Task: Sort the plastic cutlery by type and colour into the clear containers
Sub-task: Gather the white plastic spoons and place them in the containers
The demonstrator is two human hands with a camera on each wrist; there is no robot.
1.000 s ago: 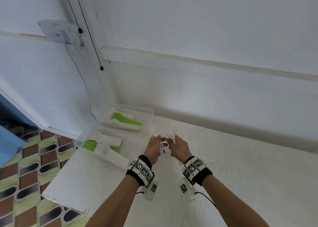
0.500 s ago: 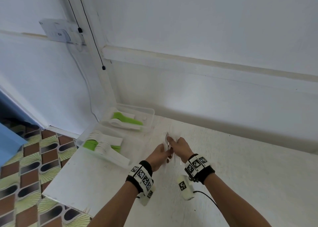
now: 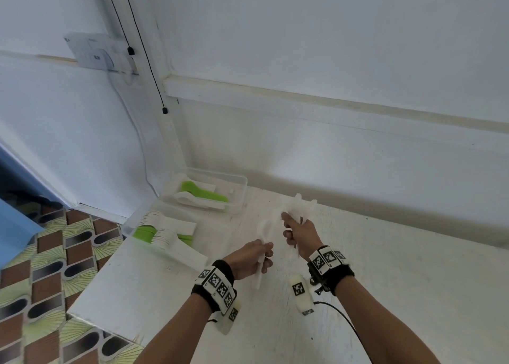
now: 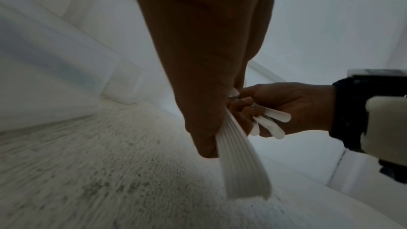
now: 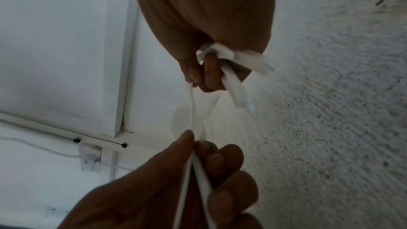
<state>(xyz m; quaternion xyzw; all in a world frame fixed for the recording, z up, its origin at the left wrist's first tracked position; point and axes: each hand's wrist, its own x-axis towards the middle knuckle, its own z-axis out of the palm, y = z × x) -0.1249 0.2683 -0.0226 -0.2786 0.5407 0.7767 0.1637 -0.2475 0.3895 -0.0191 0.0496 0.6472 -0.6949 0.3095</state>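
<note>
My left hand (image 3: 263,256) grips a nested stack of white spoons (image 3: 261,239) by the handles, bowls pointing away from me. The left wrist view shows those stacked handles (image 4: 240,163) sticking out below my fist. My right hand (image 3: 290,232) holds a loose bundle of white cutlery (image 3: 300,206), fanned out above the fist; its handle ends (image 4: 273,121) stick out below. In the right wrist view the bundle (image 5: 235,90) is in my right fist and the spoon bowls (image 5: 188,123) rise from my left hand (image 5: 198,163). Both hands hover above the white table (image 3: 385,281).
Two clear containers stand at the table's left corner. The far container (image 3: 242,183) holds green and white spoons. The near container (image 3: 128,227) holds white and green forks, some handles reaching over its edge. A wall runs right behind the table, and the tiled floor lies left.
My hands, joined on one white bundle a second ago, have come apart. The left hand has drawn the spoon stack back toward me; the right keeps the other pieces.
</note>
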